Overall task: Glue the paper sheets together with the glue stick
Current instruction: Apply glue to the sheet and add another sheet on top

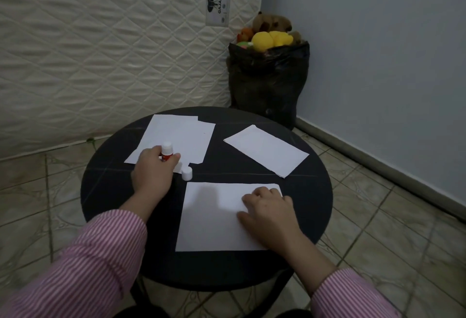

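A round black table point(113, 191) carries white paper sheets. The nearest sheet point(214, 219) lies in front of me, and my right hand point(269, 214) rests flat on its right part, fingers spread. My left hand point(151, 171) grips a red and white glue stick point(167, 151), upright, over the near edge of overlapping sheets point(176, 138) at the back left. Its white cap point(187, 173) stands on the table beside that hand. A single sheet point(267, 150) lies angled at the back right.
A quilted mattress point(100, 53) leans against the wall behind the table. A black bag point(267, 83) stuffed with plush toys stands in the corner by the blue wall point(378, 53). Tiled floor point(378, 217) surrounds the table.
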